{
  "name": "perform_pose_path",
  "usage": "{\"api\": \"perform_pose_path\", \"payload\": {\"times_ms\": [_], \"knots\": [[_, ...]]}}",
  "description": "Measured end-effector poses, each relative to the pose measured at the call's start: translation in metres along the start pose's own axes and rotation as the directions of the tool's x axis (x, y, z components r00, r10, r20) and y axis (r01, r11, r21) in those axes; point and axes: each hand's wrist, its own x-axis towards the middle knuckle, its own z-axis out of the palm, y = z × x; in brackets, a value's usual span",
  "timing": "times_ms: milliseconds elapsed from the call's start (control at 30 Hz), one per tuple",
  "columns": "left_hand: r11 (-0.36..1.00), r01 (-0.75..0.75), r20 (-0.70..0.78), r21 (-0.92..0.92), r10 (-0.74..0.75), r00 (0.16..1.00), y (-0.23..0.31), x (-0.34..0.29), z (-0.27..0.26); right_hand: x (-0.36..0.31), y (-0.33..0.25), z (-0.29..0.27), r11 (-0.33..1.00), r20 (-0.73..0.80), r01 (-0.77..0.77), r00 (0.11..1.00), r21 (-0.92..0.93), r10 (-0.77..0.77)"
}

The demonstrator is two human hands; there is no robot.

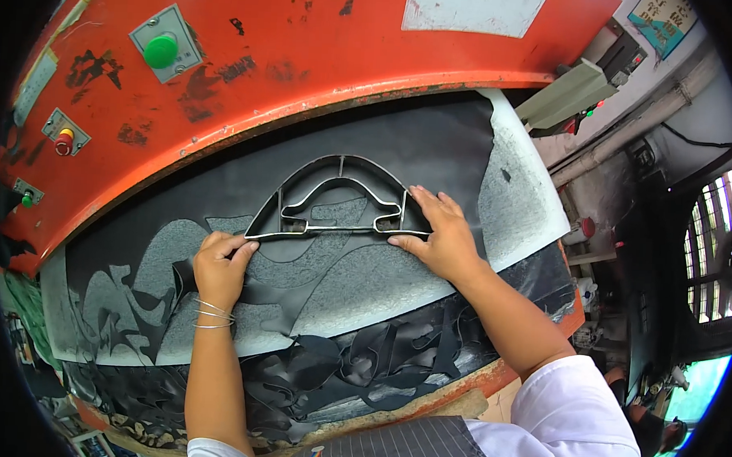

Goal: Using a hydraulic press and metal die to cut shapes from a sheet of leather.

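Observation:
A metal cutting die (pixel 341 228), arched at the back and nearly straight along its front edge, lies on a black leather-like sheet (pixel 411 136). My left hand (pixel 219 264) grips the die's left corner, thumb and fingers closed at the metal edge. Around the right corner, my right hand (pixel 447 240) has its thumb at the front and its fingers along the outer curve. Cut-out gaps in the sheet, in front and to the left, show the speckled pale cutting board (pixel 526 203) underneath. Some of these gaps also show through the die's frame.
Behind the board rises a red machine body (pixel 308 54) with a green push button (pixel 160 51) and a red knob (pixel 64 140). Black scraps (pixel 377 360) pile along the near edge. A grey box-like part (pixel 564 94) juts out at the back right.

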Motion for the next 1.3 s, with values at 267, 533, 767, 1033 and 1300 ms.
{"api": "perform_pose_path", "payload": {"times_ms": [267, 533, 767, 1033, 1300], "knots": [[1.0, -0.015, 0.003, 0.014, 0.015, 1.0, 0.003, 0.006, 0.006, 0.006, 0.006, 0.0, 0.999, -0.068, -0.002, 0.998, 0.035, 0.005], [1.0, -0.009, 0.025, -0.006, 0.009, 1.0, 0.002, 0.008, 0.009, 0.006, 0.012, 0.005, 0.998, -0.056, -0.033, 0.998, 0.056, 0.036], [1.0, 0.011, 0.037, -0.014, -0.01, 0.999, 0.002, 0.005, 0.005, 0.002, 0.009, 0.006, 1.0, -0.044, -0.012, 0.999, 0.005, 0.012], [0.997, -0.074, 0.013, -0.028, 0.074, 0.997, 0.0, 0.004, -0.001, -0.002, 0.0, -0.01, 0.999, -0.034, 0.019, 0.999, -0.039, -0.02], [0.938, 0.114, 0.08, -0.327, -0.093, 0.992, -0.011, -0.046, -0.058, -0.095, -0.057, -0.028, 0.994, -0.258, -0.078, 0.961, 0.08, 0.096]]}}
